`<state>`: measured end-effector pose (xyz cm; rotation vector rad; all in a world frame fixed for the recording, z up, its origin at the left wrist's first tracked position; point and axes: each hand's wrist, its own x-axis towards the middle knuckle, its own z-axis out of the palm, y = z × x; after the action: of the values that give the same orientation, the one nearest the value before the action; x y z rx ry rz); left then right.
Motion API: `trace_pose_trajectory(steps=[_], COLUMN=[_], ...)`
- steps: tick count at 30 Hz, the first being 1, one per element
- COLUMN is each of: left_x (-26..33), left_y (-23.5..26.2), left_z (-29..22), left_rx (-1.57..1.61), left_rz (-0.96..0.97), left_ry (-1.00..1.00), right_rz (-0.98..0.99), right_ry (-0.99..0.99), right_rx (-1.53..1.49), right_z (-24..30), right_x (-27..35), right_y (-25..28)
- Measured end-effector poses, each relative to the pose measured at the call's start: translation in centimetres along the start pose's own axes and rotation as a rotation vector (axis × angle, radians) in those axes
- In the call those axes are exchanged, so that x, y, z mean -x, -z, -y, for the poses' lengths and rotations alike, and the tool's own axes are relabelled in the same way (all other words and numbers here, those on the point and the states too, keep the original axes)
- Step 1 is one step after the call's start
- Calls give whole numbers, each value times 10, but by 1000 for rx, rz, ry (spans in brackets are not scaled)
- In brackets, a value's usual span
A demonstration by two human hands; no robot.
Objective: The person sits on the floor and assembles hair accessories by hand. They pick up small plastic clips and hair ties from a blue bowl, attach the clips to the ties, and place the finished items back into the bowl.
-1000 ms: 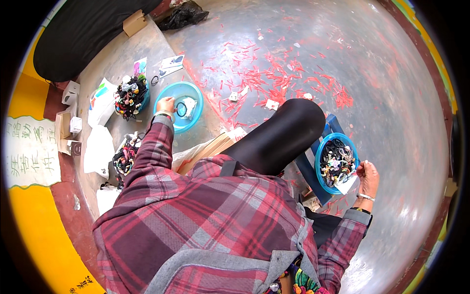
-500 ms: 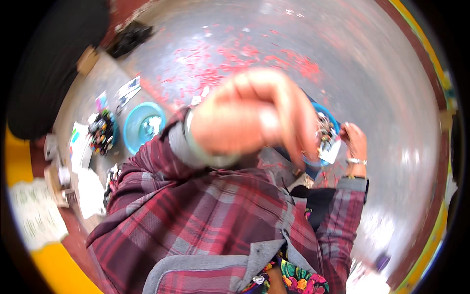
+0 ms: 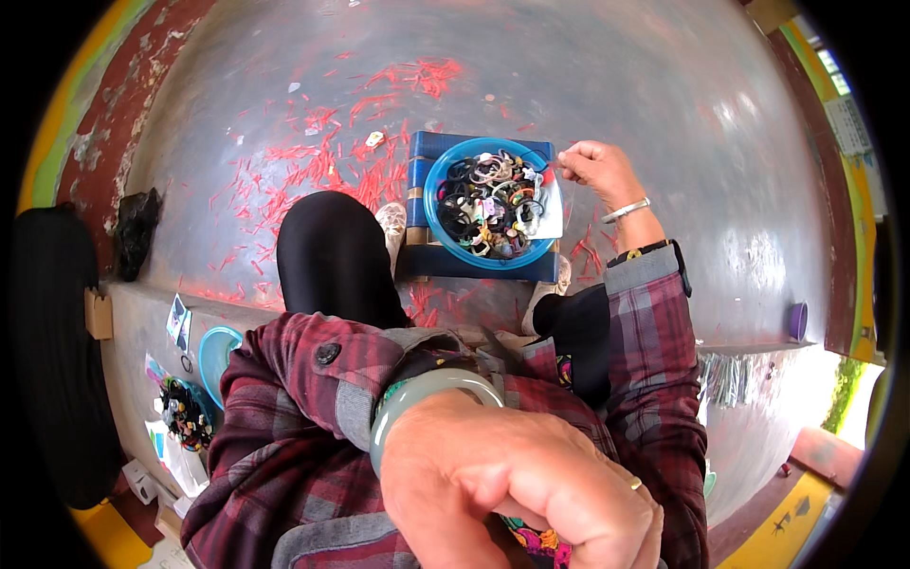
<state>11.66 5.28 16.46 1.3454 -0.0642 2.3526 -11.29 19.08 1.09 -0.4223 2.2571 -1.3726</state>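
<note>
Right hand (image 3: 595, 169) pinching small item at 3 o'clock rim of blue bowl (image 3: 493, 204); left hand (image 3: 517, 479) clenched, raised near camera. Risk: bowl tipping off blue stool (image 3: 422, 218) if rim nudged.

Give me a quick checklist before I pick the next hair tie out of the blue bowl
1. Right hand at the rim of the blue bowl: ok.
2. Right fingers free to pick: cannot tell, they are pinched together, perhaps on something small.
3. Bowl sits steady on the blue box: ok.
4. Hair ties in plain view: ok.
5. Left hand out of the way: not ok, it is raised close to the camera and fills the lower view.
6. Left hand empty: cannot tell, fingers are curled.
</note>
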Motion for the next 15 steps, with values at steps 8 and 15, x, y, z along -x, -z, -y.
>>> trace_pose_trajectory(steps=[8,15], left_x=[-5,-6], left_y=[3,3], left_z=[15,-9], left_rx=[28,76], left_rz=[-84,-97], left_ry=[-305,-71], right_rz=[118,181], right_ry=[-179,-139], right_rx=[923,1133], right_z=[-39,-65], right_x=[-21,-33], right_y=[2,-11])
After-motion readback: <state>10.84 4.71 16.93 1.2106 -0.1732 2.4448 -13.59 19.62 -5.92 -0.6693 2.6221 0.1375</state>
